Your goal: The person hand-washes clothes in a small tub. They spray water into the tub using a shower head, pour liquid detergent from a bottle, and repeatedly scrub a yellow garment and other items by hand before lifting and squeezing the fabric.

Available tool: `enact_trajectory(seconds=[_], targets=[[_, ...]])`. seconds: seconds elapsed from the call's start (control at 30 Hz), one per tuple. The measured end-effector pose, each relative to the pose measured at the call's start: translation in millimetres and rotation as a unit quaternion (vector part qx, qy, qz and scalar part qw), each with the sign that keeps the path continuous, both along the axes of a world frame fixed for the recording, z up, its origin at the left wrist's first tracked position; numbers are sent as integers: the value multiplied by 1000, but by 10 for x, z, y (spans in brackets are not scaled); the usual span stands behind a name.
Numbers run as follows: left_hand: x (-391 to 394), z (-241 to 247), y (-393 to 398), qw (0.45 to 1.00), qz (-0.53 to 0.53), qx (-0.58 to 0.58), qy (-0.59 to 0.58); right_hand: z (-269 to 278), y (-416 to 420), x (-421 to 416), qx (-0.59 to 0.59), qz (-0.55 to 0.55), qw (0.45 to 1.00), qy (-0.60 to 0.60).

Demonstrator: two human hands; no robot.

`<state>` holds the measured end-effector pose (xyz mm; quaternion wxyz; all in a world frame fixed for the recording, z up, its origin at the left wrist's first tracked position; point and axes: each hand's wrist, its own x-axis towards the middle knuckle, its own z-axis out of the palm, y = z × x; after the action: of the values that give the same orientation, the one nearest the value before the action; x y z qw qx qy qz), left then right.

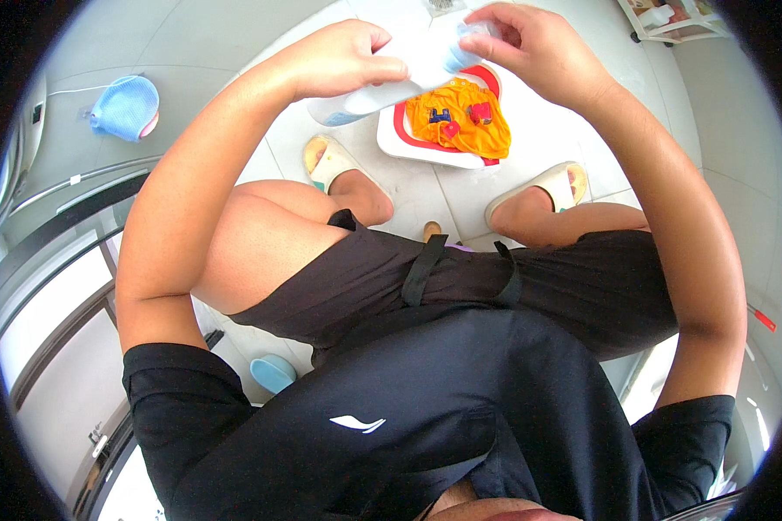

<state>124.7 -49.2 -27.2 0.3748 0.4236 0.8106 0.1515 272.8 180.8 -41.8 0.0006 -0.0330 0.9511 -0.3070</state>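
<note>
My left hand point(339, 62) grips a white plastic bottle point(420, 62) by its body; the bottle is tilted, its light-blue neck end raised to the right. At that end, the thumb and fingers of my right hand point(537, 55) pinch the cap point(479, 31), which looks translucent and is blurred. Whether the cap is still seated on the neck is hard to tell. Beneath the bottle, a white and red basin point(397, 144) stands on the floor between my feet. An orange garment point(459, 124) with coloured letter patches lies in it.
A blue mesh item point(127, 107) hangs on the left wall near a metal rail point(88, 185). At the upper right is a white wheeled rack point(681, 26). A light-blue container point(274, 372) sits on the tiled floor point(453, 195) at lower left.
</note>
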Motion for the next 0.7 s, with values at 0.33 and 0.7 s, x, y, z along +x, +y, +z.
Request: enact_trajectory(seconds=[0.33,0.7], targets=[[-99,140,10,996,46,39,-57,471,-59,-133,-34,-97,984,-144],[3,164,47,995,66,64,-42,224,97,-14,18,0,1000,-26]])
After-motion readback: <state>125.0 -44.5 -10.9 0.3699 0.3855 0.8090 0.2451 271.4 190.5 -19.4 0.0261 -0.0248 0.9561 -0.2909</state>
